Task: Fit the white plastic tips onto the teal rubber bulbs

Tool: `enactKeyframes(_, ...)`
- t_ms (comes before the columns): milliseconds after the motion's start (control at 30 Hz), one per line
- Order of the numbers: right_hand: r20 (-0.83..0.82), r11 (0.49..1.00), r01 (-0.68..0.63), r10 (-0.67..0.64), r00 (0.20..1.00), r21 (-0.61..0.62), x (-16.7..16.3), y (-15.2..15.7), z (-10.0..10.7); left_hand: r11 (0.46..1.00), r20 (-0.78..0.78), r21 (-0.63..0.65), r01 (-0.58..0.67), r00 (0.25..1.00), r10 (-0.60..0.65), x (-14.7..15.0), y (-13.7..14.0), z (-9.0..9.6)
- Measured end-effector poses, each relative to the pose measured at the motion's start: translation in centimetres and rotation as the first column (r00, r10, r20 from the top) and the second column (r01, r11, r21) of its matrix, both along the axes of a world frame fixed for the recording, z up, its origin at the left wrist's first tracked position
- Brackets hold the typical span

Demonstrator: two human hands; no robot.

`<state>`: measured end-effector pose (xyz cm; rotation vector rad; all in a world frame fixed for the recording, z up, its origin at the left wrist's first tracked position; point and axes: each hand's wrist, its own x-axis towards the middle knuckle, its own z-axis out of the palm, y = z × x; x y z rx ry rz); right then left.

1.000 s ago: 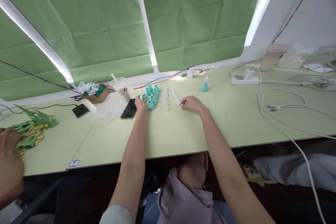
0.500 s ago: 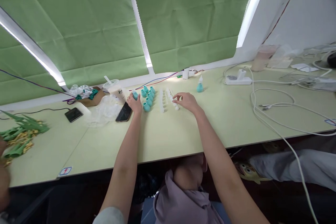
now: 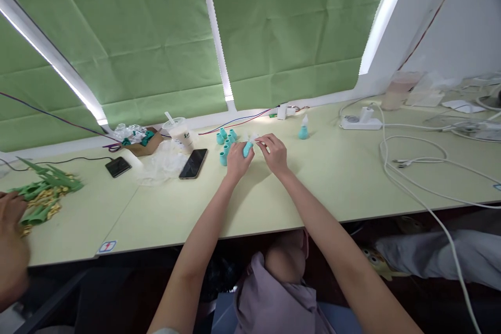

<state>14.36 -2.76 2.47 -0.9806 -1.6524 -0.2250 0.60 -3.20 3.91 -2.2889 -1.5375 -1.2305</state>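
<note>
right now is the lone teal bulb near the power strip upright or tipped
Upright: the teal bulb stands on its wide base on the table, white tip pointing up.

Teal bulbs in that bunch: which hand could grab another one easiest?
Probably the left hand: it sits right beside the teal bulbs, though it already holds one bulb. The right hand is farther away.

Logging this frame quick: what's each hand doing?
Left hand: closed around a teal bulb.
Right hand: fingertips pinched at the bulb's tip; contents hidden.

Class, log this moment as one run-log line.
left hand: holds teal rubber bulb | right hand: pinching at bulb | teal bulbs cluster: on table
</note>
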Motion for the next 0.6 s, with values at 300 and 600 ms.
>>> enactKeyframes(300, 0.099, 0.995, 0.086, -0.09, 0.991, 0.042, 0.4, 0.3, -0.2, 0.994, -0.189, 0.088, 0.059, 0.981, -0.042, -0.4, -0.1, -0.6)
enactKeyframes(600, 0.199, 0.997, 0.02, -0.004, 0.98, -0.078, 1.0, 0.5, -0.3, 0.993, -0.293, 0.069, 0.092, 0.954, -0.068, -1.2, 0.5, -1.0)
